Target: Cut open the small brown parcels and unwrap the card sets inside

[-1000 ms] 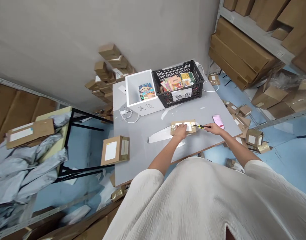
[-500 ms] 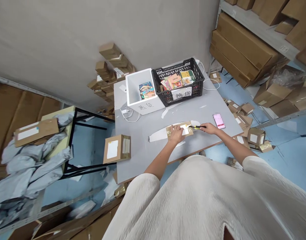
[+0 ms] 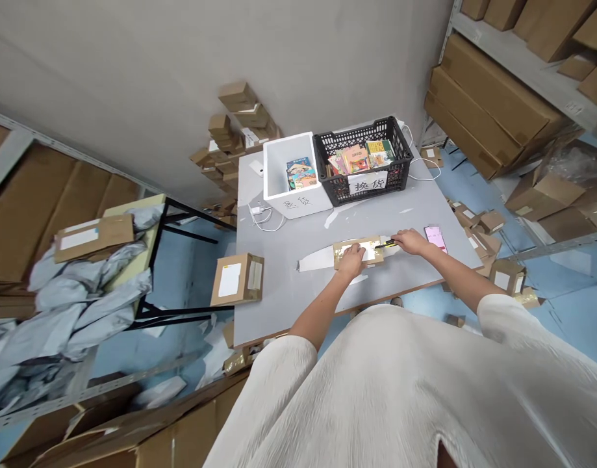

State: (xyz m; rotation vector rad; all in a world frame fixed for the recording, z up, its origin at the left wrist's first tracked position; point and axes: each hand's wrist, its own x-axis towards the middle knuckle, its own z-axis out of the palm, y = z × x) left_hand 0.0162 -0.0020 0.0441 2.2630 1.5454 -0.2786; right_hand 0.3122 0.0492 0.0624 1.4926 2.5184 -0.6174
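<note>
A small flat cardboard box with a white label and shiny tape lies on a long white patch on the grey table. My left hand grips the box's near left part, fingers bent over its top. In my right hand is a yellow and black utility knife, fingers wrapped round its handle. The knife points left, its tip at the box's right part; whether the blade is in the cardboard I cannot tell. A phone with a lit pink screen lies right of my right hand.
Behind stand a white foam box and a black crate, both with books. A labelled carton sits at the table's left edge. Grey mailing bags fill a side table. Cartons lie on the floor at right.
The view has shifted, so the table's things appear farther right. My right hand and the knife have turned slightly at the box; my left hand stays on it.
</note>
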